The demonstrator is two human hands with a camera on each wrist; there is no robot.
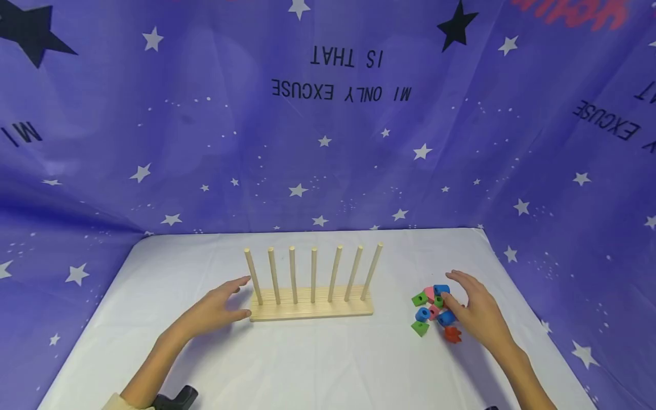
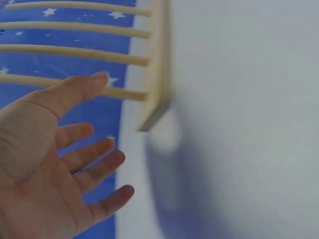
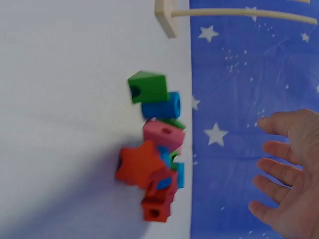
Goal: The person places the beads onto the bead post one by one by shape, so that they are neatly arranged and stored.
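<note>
A wooden rack (image 1: 312,310) with several upright dowels (image 1: 314,273) stands mid-table. My left hand (image 1: 222,303) lies open just left of the rack's end, thumb near the base and fingers near the first dowel; whether it touches I cannot tell. The left wrist view shows that hand (image 2: 65,149) spread beside the rack base (image 2: 157,74). To the right lies a pile of small coloured blocks (image 1: 433,310): green (image 3: 147,87), blue (image 3: 162,105), pink (image 3: 163,134), a red star (image 3: 137,163). My right hand (image 1: 471,310) hovers open at the pile's right side, and in the right wrist view this hand (image 3: 294,174) holds nothing.
The white table (image 1: 307,364) is walled on three sides by blue star-printed cloth (image 1: 328,142). A black object (image 1: 176,398) shows at the bottom edge near my left sleeve. The rack's right end (image 3: 167,20) lies a short way from the pile.
</note>
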